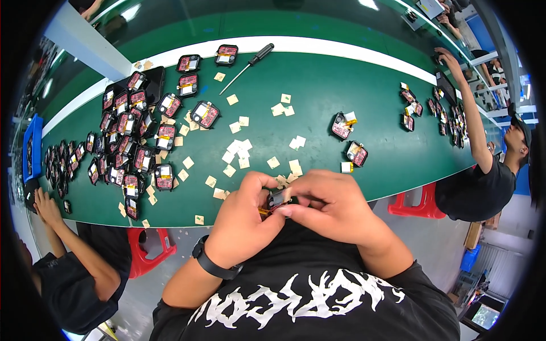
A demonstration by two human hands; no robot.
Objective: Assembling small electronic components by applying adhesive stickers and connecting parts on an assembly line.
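My left hand [243, 220] and my right hand [334, 206] meet at the table's near edge, closed around a small black electronic device [278, 199]. It looks like the black-cased units on the table; a bit of yellow shows at its lower left. My fingers cover most of it. The right thumb and fingertips press at its right side. Just beyond my hands lie scattered cream-coloured paper squares [243, 144]. Farther to the right are two open units, a black housing with a red board [342, 126] and another unit [356, 153], each beside a silver battery with yellow tape.
Many similar units [126, 124] are heaped at the left on the green table [296, 74]. A screwdriver [248, 68] lies near the far edge. Co-workers sit at both sides, beside red stools [418, 203]. A white post [94, 42] rises at the far left.
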